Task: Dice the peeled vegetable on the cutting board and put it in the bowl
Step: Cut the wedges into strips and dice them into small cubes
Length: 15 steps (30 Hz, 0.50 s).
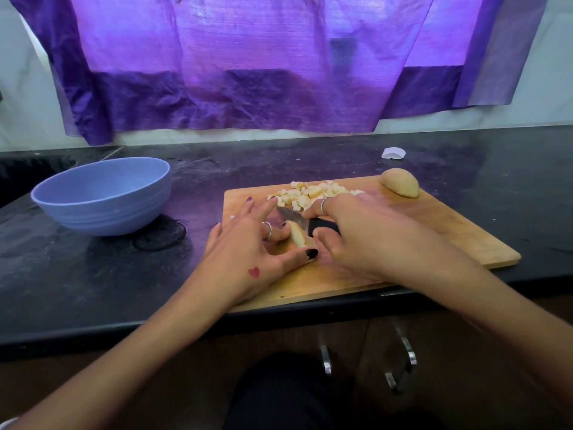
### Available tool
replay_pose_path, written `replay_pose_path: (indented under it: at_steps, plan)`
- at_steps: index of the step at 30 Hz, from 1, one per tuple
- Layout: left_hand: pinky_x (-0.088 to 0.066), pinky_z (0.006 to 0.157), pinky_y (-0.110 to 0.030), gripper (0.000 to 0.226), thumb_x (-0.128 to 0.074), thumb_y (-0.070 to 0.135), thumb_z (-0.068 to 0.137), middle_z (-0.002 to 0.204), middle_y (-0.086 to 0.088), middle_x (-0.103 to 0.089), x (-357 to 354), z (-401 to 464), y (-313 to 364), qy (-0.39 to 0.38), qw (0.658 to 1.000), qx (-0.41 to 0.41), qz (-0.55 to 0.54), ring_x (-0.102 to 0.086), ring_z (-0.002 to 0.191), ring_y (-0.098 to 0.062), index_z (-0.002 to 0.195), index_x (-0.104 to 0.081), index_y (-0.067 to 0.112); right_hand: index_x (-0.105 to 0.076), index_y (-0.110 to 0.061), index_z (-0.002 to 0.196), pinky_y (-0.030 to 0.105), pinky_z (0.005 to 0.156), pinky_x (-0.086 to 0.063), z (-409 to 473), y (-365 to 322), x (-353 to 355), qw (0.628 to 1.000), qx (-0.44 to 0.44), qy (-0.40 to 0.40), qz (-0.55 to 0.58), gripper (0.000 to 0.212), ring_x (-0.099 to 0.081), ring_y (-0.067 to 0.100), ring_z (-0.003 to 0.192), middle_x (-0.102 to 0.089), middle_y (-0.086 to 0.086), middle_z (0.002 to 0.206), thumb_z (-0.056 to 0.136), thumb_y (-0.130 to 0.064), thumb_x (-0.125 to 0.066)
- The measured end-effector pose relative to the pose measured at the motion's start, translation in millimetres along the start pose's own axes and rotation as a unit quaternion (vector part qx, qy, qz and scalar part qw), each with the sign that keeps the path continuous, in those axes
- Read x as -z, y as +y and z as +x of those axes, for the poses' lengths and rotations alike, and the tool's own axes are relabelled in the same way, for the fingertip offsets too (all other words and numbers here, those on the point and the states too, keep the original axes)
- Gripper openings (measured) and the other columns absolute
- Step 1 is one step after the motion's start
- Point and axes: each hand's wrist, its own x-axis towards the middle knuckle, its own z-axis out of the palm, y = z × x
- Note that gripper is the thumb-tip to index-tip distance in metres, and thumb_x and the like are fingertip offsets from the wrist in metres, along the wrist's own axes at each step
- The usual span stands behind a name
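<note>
On the wooden cutting board (418, 243), near its left edge, a strip of peeled vegetable (299, 238) lies pinned between the thumb and curled fingers of the left hand (248, 252), which holds it down. Just right of that hand, the right hand (356, 234) grips the black handle of a knife (297, 220), its blade angled across the strip's far end. Beyond the hands, toward the board's far edge, sits a heap of diced pieces (310, 192). At the board's far right corner rests an uncut half of the vegetable (400, 182), touching the edge. Much bare board lies open to the right of the hands. Left of the board, well apart on the black counter (77, 274), stands a blue bowl (102, 197). The board's near edge overhangs the counter's front edge slightly.
</note>
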Motion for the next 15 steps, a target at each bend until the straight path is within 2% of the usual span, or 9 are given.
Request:
replay_pose_path:
  at_steps: [3, 8, 9, 12, 13, 15]
  plan:
    - [-0.01, 0.117, -0.049, 0.063, -0.058, 0.065, 0.072, 0.156, 0.02, -0.011, 0, 1, 1, -0.006, 1.0, 0.006, 0.006, 0.003, 0.144, -0.003, 0.126, -0.058, 0.032, -0.05, -0.025, 0.129, 0.033, 0.081, -0.049, -2, -5, 0, 0.999, -0.006, -0.006, -0.033, 0.033, -0.057, 0.023, 0.101, -0.052, 0.003, 0.104, 0.096, -0.025, -0.049]
    - [0.003, 0.114, -0.053, 0.058, -0.055, 0.067, 0.072, 0.156, 0.024, -0.001, 0, -2, 5, -0.002, 1.0, 0.002, 0.028, 0.009, 0.144, -0.004, 0.123, -0.059, 0.038, -0.053, -0.031, 0.127, 0.028, 0.077, -0.043, -9, -5, 10, 0.999, -0.021, -0.018, -0.039, 0.031, -0.054, 0.022, 0.11, -0.056, 0.001, 0.12, 0.096, -0.028, -0.047]
    - [0.004, 0.113, -0.052, 0.058, -0.055, 0.067, 0.072, 0.156, 0.024, 0.0, -2, -2, 4, 0.008, 0.999, -0.004, 0.032, 0.01, 0.144, -0.003, 0.122, -0.059, 0.038, -0.051, -0.035, 0.128, 0.027, 0.075, -0.039, -9, -4, 10, 0.999, -0.025, -0.021, -0.03, 0.033, -0.051, 0.021, 0.114, -0.055, 0.0, 0.117, 0.096, -0.03, -0.047]
    - [0.006, 0.114, -0.049, 0.063, -0.053, 0.068, 0.073, 0.155, 0.024, 0.0, -6, -3, 1, 0.029, 0.999, -0.019, 0.042, 0.011, 0.143, -0.001, 0.129, -0.053, 0.039, -0.047, -0.038, 0.131, 0.026, 0.073, -0.034, -11, -2, 10, 0.999, -0.022, -0.026, -0.01, 0.036, -0.046, 0.02, 0.116, -0.045, -0.004, 0.09, 0.096, -0.03, -0.047]
    - [0.005, 0.114, -0.047, 0.062, -0.052, 0.068, 0.074, 0.155, 0.025, -0.002, -6, -3, 1, 0.027, 0.998, -0.022, 0.044, 0.01, 0.143, 0.0, 0.129, -0.053, 0.038, -0.048, -0.038, 0.131, 0.026, 0.072, -0.034, -11, -3, 10, 1.0, -0.016, -0.024, -0.011, 0.035, -0.047, 0.02, 0.114, -0.043, -0.004, 0.087, 0.096, -0.03, -0.048]
    - [0.004, 0.114, -0.047, 0.059, -0.051, 0.066, 0.077, 0.155, 0.025, -0.005, -5, -3, 1, 0.012, 0.998, -0.029, 0.05, 0.008, 0.143, 0.0, 0.129, -0.054, 0.038, -0.05, -0.038, 0.129, 0.027, 0.067, -0.033, -12, -3, 7, 1.0, -0.012, -0.014, -0.017, 0.034, -0.048, 0.019, 0.109, -0.046, -0.001, 0.094, 0.096, -0.03, -0.048]
